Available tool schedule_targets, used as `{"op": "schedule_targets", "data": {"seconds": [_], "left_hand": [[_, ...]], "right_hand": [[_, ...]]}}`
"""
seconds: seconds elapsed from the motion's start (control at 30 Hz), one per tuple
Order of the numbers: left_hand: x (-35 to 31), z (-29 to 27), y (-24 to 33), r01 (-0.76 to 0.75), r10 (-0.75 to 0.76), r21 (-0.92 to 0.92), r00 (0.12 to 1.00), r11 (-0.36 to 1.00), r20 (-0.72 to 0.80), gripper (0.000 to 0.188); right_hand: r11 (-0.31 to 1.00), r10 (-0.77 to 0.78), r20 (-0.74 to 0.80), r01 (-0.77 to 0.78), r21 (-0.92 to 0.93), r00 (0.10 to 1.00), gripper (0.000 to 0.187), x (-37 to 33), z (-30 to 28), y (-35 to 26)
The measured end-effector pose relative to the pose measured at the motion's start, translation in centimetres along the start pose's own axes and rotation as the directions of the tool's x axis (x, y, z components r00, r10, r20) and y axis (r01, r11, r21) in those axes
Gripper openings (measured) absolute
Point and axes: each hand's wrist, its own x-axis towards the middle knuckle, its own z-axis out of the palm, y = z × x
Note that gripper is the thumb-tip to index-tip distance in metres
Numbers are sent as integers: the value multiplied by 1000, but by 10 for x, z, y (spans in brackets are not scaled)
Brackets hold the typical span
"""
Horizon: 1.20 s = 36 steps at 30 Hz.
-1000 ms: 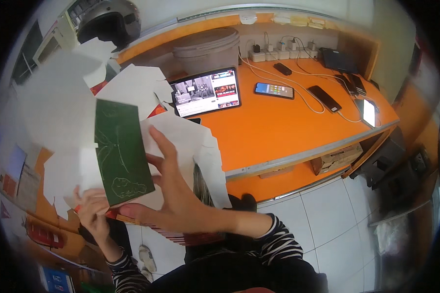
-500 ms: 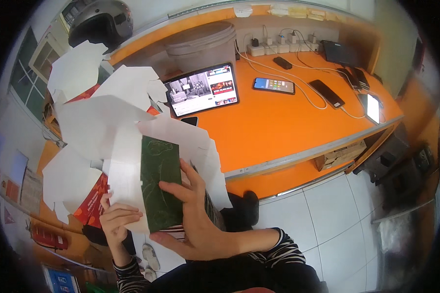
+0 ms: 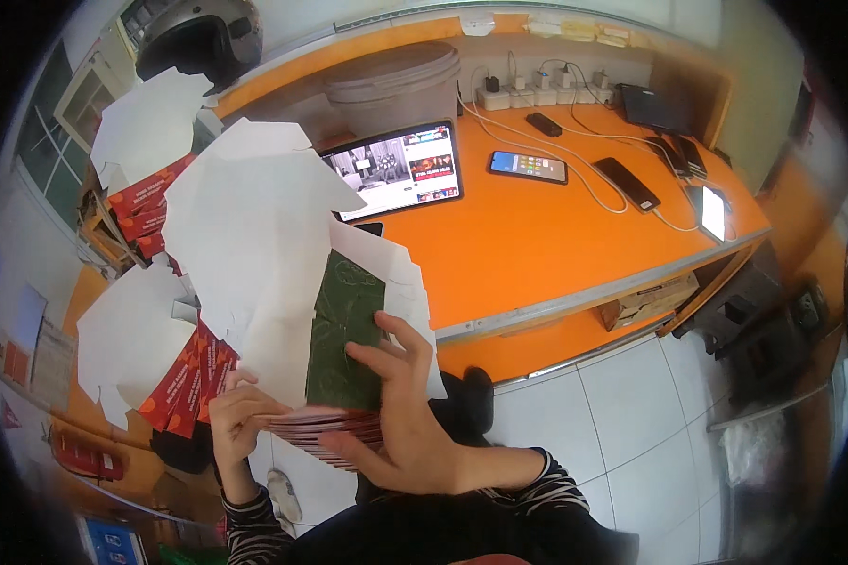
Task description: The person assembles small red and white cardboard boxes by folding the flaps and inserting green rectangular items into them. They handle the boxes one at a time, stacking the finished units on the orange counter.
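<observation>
A stack of die-cut card sheets, white [image 3: 254, 226] on the upward side, is held in front of me, its layered reddish edges [image 3: 325, 428] toward me. My left hand [image 3: 238, 421] is closed on the stack's near left corner. On top lies a dark green rectangular panel [image 3: 349, 315] with faint scratched lines; its kind is unclear. My right hand [image 3: 410, 414] grips the right side of the stack, fingers over the green panel and thumb at the layered edges. More white cut card [image 3: 407, 282] shows beyond the panel's right side.
Other card stacks with red printed parts [image 3: 188, 377] lie at left. The orange desk [image 3: 518, 245] carries a tablet [image 3: 396, 169], phones [image 3: 528, 167], cables and a power strip [image 3: 546, 94]. A grey bucket [image 3: 391, 89] and a helmet [image 3: 198, 42] stand behind.
The blurred, raised white sheet at left now spreads flat and wide. The green panel has shifted right and tilted, and the stack's layered near edges show more. Both hands have moved slightly right.
</observation>
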Motion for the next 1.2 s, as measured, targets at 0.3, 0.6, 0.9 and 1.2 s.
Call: {"op": "schedule_targets", "data": {"seconds": [0.3, 0.6, 0.9, 1.2], "left_hand": [[-11, -17, -7, 102, -101, 114, 995, 988, -15, 10], [-17, -4, -64, -127, 90, -103, 948, 986, -306, 27], [-34, 28, -87, -177, -120, -488, 847, 855, -517, 30], [-22, 32, -73, -243, -37, -361, 784, 900, -620, 29]], "right_hand": [[989, 118, 120, -106, -105, 986, 33, 12, -4, 11], [906, 206, 246, -90, -413, 947, 15, 11, -8, 10], [756, 57, 375, 205, -622, 925, 15, 19, -12, 13], [869, 128, 453, 120, -480, 882, 19, 40, -21, 27]]}}
